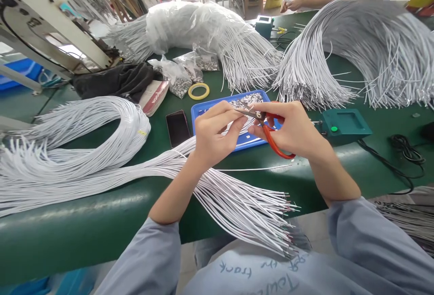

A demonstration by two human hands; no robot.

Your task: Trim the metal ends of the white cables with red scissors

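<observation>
Above a blue tray (237, 145), my right hand (292, 128) grips a pair of scissors (273, 144) with orange handles, its blades pointing left. My left hand (217, 133) is closed in a pinch beside the blade tips; the small thing between its fingers is too hidden to make out. Shiny small metal parts (256, 98) and white cable ends lie in the tray, partly covered by my hands. Under my left forearm runs a bundle of white cables (233, 195), its fanned ends toward me.
Coiled white cables (125, 150) lie left, near a phone (178, 128). Yellow tape (198, 91) and bags of metal parts (178, 78) sit behind. Large cable bundles (305, 69) stand at the back. A green device (347, 123) is right; another person's hands (294, 4) show beyond.
</observation>
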